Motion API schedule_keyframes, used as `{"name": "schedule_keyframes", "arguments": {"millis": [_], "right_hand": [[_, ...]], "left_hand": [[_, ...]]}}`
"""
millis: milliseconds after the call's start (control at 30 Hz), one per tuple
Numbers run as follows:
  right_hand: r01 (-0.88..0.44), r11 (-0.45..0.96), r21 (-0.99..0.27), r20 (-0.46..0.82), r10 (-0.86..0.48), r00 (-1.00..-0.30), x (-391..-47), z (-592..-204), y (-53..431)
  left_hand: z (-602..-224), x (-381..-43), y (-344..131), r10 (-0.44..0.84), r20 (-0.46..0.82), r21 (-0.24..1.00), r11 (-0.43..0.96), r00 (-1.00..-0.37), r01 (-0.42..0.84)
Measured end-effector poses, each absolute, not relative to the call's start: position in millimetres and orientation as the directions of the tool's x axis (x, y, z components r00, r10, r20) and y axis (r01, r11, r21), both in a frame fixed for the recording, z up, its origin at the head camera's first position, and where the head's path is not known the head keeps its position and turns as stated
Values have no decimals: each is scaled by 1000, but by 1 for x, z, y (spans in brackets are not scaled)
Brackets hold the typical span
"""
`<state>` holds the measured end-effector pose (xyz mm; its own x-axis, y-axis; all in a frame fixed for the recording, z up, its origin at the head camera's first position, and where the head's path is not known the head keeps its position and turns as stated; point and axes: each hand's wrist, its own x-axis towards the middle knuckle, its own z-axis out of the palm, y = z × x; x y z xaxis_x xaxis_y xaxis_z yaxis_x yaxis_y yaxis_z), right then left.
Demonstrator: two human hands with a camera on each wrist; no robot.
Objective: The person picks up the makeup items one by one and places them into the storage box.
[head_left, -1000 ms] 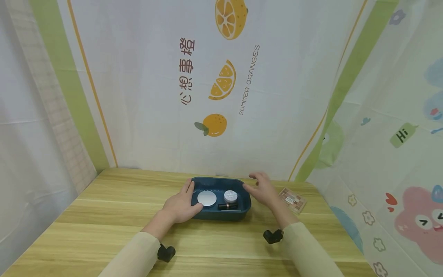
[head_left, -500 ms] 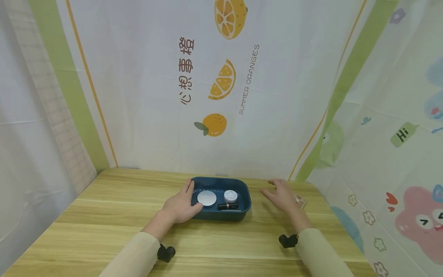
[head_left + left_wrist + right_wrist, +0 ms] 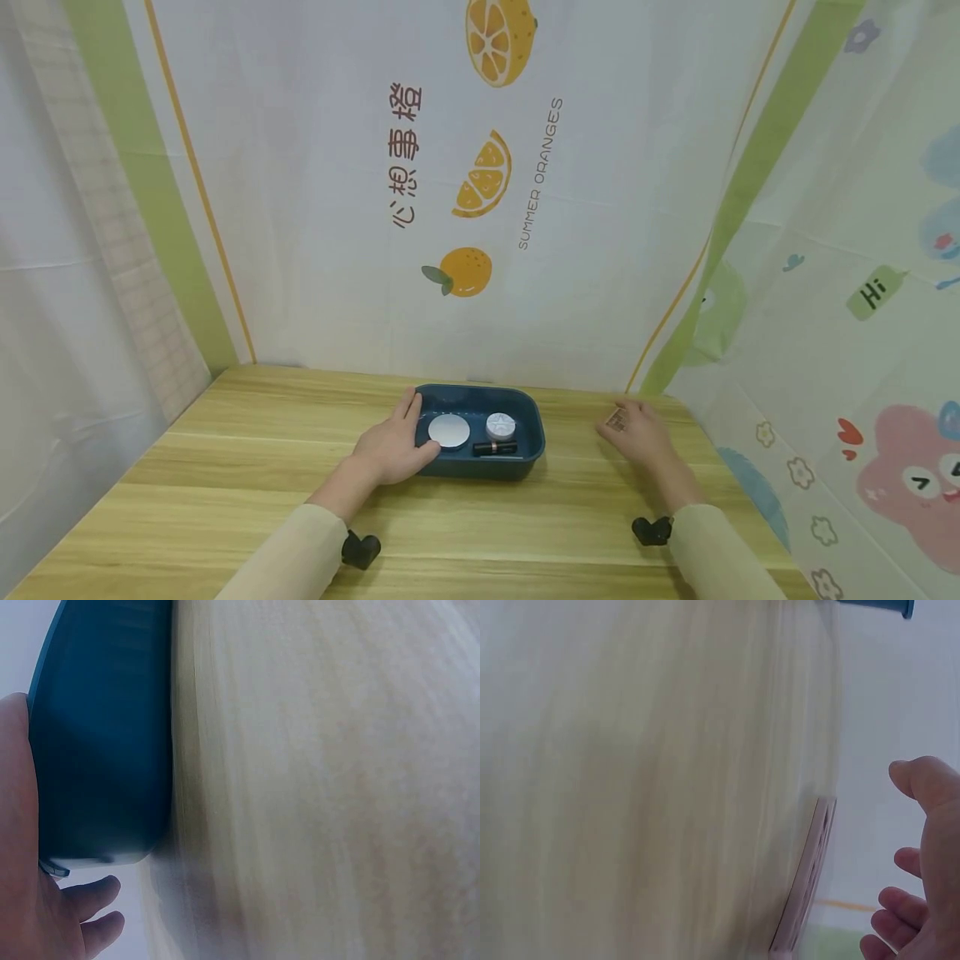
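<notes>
The left hand (image 3: 390, 450) holds the left end of a blue plastic basket (image 3: 536, 442), its thumb over the near rim and its fingers along the outer end wall. In the left wrist view, the basket's wall (image 3: 105, 742) fills the area beside the thumb. Inside the basket lie a white round disc (image 3: 448, 431), a small round white case (image 3: 500, 426) with a star on its lid, and a black lipstick tube (image 3: 495, 448). The right hand (image 3: 641, 433) hovers over an eyeshadow palette (image 3: 617, 418), partly hidden beneath it. In the right wrist view, thumb and fingers stand apart from the palette (image 3: 804, 877).
The wooden table (image 3: 480, 533) carries all these things. A white curtain (image 3: 337, 292) printed with oranges hangs behind its far edge, and a patterned cloth (image 3: 810, 417) lines the right side. Black wrist mounts (image 3: 362, 550) sit at both sleeves.
My right hand has moved right, away from the basket's right end, and now covers much of the palette. The left hand and the basket have stayed in place.
</notes>
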<state>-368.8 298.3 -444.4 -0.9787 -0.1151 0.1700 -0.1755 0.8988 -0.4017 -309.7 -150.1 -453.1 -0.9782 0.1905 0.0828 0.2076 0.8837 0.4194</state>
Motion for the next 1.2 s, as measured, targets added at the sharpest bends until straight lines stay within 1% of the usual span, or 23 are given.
{"name": "schedule_keyframes", "arguments": {"millis": [167, 367, 633, 1200], "right_hand": [[-127, 909, -398, 121, -85, -989, -367, -444, 309], [-104, 938, -331, 111, -70, -991, -368, -449, 322], [-67, 934, -350, 70, -45, -997, -372, -463, 336], [-39, 940, -338, 6, -40, -999, -371, -461, 342]], "left_hand": [[-453, -309, -150, 189, 82, 420, 884, -978, 206], [-453, -309, -150, 191, 88, 419, 883, -978, 210], [-454, -310, -150, 185, 88, 431, 879, -979, 205], [-455, -310, -151, 182, 82, 432, 879, -980, 200]]}}
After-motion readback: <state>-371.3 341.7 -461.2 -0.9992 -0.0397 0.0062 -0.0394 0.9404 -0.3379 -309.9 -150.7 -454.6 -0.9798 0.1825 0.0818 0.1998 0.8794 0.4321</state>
